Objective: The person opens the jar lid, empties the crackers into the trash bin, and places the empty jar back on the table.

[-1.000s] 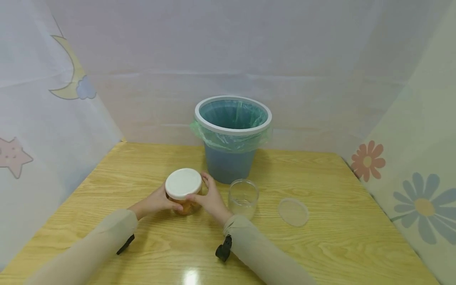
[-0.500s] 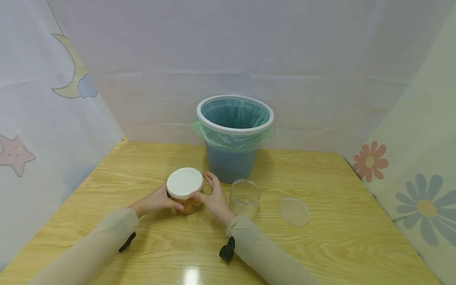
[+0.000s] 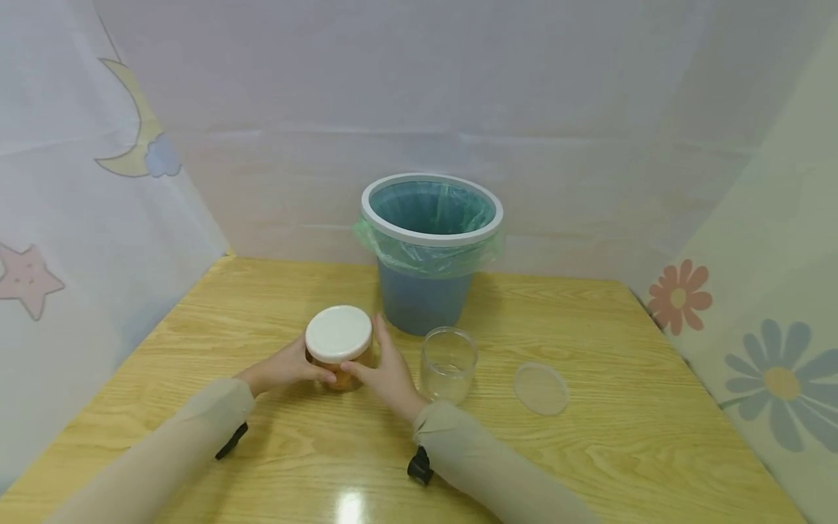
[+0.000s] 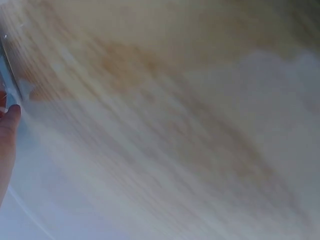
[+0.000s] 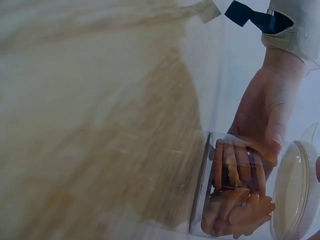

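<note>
A clear jar (image 3: 340, 372) holds brown, scallop-edged pieces (image 5: 240, 215) and stands on the table under a white lid (image 3: 338, 332). My left hand (image 3: 288, 369) grips its left side, with the thumb on the front and the fingers behind. Through the jar wall, the right wrist view shows those left fingers (image 5: 240, 160). My right hand (image 3: 389, 375) holds the lid's right side between thumb and fingers, its thumb at the front rim. Only a bit of that hand shows at the right wrist view's edge. The left wrist view catches just a thumb (image 4: 9, 125).
Right of the hands stands a clear open container (image 3: 449, 364). A round translucent lid (image 3: 540, 388) lies flat further right. Behind them is a blue bin (image 3: 422, 298) with a white rim and green liner. Printed cloth walls enclose the wooden table (image 3: 609, 451).
My right thumb moves slightly right along the lid rim, then back left, and the right fingers straighten somewhat. The left hand keeps its hold, and the jar stays in place.
</note>
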`<state>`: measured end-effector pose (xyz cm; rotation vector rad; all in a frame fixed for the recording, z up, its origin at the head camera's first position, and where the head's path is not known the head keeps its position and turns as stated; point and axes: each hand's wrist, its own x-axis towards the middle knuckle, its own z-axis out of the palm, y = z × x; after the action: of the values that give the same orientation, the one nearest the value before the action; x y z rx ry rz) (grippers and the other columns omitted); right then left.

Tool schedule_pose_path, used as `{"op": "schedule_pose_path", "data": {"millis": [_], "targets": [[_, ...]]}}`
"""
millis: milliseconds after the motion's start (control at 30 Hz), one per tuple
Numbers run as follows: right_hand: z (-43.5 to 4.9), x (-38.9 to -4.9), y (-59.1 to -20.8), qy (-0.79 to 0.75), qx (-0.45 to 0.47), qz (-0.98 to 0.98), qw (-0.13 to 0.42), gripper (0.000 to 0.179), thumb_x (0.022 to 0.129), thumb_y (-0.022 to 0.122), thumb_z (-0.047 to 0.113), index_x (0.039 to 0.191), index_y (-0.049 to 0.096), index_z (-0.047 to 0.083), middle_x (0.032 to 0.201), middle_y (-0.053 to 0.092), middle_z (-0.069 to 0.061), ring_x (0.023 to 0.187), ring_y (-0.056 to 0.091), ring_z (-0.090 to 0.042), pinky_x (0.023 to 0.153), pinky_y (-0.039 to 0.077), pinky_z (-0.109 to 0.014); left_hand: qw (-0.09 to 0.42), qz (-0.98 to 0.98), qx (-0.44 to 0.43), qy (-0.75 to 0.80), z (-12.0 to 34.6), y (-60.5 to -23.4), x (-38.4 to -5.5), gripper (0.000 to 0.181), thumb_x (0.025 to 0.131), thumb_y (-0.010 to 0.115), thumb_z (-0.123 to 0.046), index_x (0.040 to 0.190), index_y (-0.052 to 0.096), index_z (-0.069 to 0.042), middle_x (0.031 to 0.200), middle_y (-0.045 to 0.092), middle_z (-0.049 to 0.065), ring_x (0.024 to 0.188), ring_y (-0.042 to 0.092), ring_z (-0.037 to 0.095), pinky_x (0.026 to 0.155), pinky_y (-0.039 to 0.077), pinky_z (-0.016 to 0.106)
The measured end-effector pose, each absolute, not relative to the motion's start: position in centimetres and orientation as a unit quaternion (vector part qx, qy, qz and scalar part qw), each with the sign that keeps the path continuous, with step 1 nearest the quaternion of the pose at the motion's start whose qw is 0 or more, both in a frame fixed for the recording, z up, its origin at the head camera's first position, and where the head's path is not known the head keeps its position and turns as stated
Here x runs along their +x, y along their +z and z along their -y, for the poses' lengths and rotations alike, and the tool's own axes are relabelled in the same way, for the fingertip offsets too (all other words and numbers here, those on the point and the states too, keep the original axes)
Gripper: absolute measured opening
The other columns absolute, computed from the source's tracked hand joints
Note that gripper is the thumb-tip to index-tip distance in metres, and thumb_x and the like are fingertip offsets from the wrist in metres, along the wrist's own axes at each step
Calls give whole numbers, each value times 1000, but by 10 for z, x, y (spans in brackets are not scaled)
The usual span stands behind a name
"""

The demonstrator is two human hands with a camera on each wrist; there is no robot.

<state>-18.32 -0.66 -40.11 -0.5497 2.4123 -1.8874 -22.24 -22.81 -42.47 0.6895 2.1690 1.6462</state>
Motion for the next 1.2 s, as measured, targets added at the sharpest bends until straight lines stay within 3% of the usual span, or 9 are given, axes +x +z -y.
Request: {"op": "schedule_pose_path", "data": {"millis": [267, 900, 1067, 1200], "targets": [[13, -188, -402, -622, -152, -767, 25, 98, 86, 76, 20, 155, 9, 1, 159, 18, -13, 146, 16, -30, 115, 15, -53, 166, -768, 245, 568, 228, -421, -224, 105, 82, 80, -11, 153, 2, -3, 152, 19, 25, 139, 19, 45, 109, 13, 66], [4, -197, -401, -630, -162, -759, 23, 92, 85, 75, 14, 154, 16, -1, 156, 28, -14, 145, 21, -26, 116, 15, -47, 163, -779, 228, 561, 227, -421, -223, 107, 80, 81, -14, 153, 4, -4, 151, 22, 24, 137, 26, 44, 109, 20, 64], [2, -195, -403, -635, -154, -757, -12, 85, 85, 75, 11, 151, 24, -3, 151, 38, -15, 143, 25, -30, 115, 16, -50, 163, -775, 230, 566, 227, -421, -222, 106, 81, 81, -12, 153, 4, -5, 150, 23, 24, 136, 26, 43, 109, 21, 63], [3, -193, -405, -637, -138, -757, -45, 78, 85, 76, 8, 147, 31, -5, 146, 42, -21, 136, 33, -38, 111, 25, -52, 159, -771, 243, 566, 228, -422, -222, 105, 81, 80, -12, 153, 4, -3, 149, 24, 24, 135, 29, 42, 108, 24, 62]]}}
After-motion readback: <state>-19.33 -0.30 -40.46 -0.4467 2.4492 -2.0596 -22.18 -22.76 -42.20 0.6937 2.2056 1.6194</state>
